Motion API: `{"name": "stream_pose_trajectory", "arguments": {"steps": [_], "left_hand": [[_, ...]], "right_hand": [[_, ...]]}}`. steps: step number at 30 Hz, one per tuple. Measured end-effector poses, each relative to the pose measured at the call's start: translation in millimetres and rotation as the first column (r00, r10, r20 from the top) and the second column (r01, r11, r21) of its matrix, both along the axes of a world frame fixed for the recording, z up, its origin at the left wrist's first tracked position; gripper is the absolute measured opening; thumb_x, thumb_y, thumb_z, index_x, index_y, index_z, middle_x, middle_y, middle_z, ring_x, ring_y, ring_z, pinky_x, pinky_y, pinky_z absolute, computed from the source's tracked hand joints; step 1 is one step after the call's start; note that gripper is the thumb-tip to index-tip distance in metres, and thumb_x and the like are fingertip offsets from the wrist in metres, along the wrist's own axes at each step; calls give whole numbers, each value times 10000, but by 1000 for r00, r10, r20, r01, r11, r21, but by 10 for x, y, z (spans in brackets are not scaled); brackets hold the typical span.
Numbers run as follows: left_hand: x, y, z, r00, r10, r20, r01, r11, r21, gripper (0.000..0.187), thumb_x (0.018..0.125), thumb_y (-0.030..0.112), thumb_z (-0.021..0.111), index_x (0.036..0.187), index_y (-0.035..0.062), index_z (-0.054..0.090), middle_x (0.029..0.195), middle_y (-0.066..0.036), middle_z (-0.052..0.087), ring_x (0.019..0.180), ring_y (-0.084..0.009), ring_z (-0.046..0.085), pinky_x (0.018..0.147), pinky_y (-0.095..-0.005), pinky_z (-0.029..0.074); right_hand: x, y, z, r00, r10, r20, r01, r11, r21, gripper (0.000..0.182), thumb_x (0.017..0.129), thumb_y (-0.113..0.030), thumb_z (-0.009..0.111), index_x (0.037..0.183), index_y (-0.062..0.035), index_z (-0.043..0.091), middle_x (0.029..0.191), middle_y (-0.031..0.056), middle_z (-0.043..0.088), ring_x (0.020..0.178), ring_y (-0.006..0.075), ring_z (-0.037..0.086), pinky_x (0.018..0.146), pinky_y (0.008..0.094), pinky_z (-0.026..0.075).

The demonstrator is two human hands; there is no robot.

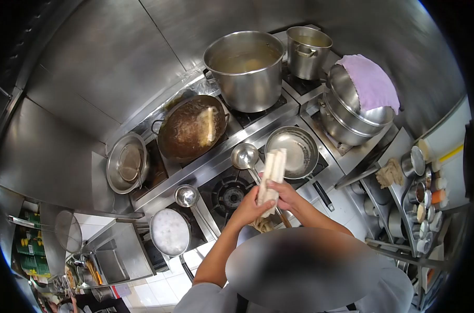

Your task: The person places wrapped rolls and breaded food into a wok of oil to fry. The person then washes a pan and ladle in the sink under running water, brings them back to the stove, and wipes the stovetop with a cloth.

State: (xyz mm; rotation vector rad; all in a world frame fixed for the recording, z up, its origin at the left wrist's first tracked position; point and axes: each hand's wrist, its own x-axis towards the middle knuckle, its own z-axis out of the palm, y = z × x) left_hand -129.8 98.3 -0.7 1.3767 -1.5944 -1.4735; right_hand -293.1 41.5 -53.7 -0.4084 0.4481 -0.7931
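Observation:
A pale strip of dough (273,168), long and grooved lengthwise, is held up in front of my body. My left hand (251,208) is closed around its lower left side, and my right hand (285,195) grips it from the right. The fingers are partly hidden by the dough. Behind it lies a frying pan (293,148) with a little cloudy liquid. A ladle (245,156) rests left of the pan, its handle passing under my hands. Farther left, a wok (187,136) of bubbling oil has a golden piece (208,128) of similar shape floating in it.
A large stockpot (247,86) and a smaller pot (308,55) stand at the back. A lidded steamer (352,115) with a purple cloth is at right. A saucepan of white foamy liquid (170,232) and a second ladle (186,196) sit at left. Another person's hand (74,301) shows lower left.

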Motion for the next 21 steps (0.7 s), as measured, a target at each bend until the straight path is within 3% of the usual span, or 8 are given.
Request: {"name": "stream_pose_trajectory", "arguments": {"steps": [1,3,6,8,13,15,17,21], "left_hand": [[31,15,9,989,111,93,-105,992,-72,502,864,283,705,1241,16,509,1061,-149,639,935,-188,625,838,-326,497],[121,47,22,956,228,183,-202,968,-149,508,853,271,709,1237,11,502,1062,-148,640,934,-196,624,841,-333,496],[317,1,29,893,420,163,-379,896,-232,450,848,217,686,1212,7,522,1042,-159,645,931,-215,630,840,-338,495],[425,-60,65,874,452,178,-393,873,-289,423,852,179,683,1209,-1,543,1040,-137,658,922,-189,630,835,-325,498],[701,-386,169,864,495,87,-465,853,-239,438,848,131,689,1241,-8,554,1058,-120,670,932,-165,628,840,-320,499],[1028,-601,114,778,576,253,-451,791,-413,496,845,209,683,1253,-27,528,1113,-214,658,994,-306,657,882,-378,495],[1368,-813,265,701,631,332,-412,739,-534,519,830,210,690,1279,6,529,1121,-233,655,1023,-350,651,906,-407,488],[1831,-1228,529,539,600,591,-353,798,-489,465,800,220,690,1231,87,573,1122,-229,648,1074,-402,610,907,-465,480]], "right_hand": [[160,-29,55,990,-80,-114,79,997,-18,468,897,-188,685,1297,-17,512,1127,128,611,999,218,640,834,373,553],[334,-105,92,975,-6,-221,6,1000,1,437,893,-212,699,1248,-13,537,1113,122,626,984,212,647,827,362,556],[587,-216,278,983,-13,-182,32,994,103,424,893,-242,706,1213,-18,540,1071,114,635,965,232,652,816,376,556],[720,-256,303,988,-27,-150,51,986,160,422,892,-244,707,1214,-28,540,1069,112,636,970,242,653,817,380,555],[757,-297,199,972,-110,-208,163,952,258,355,860,-254,747,1110,-87,558,930,56,621,723,164,591,645,319,531],[666,-263,175,961,-147,-234,207,944,257,340,846,-261,763,1052,-89,555,870,41,600,637,129,522,568,284,490],[425,-201,45,975,-125,-186,169,955,244,336,849,-261,757,1049,-81,556,862,48,605,624,133,537,549,276,489],[-146,38,-113,924,-142,-355,242,936,255,313,858,-257,744,1028,-64,566,826,52,601,585,138,541,519,275,479]]}}
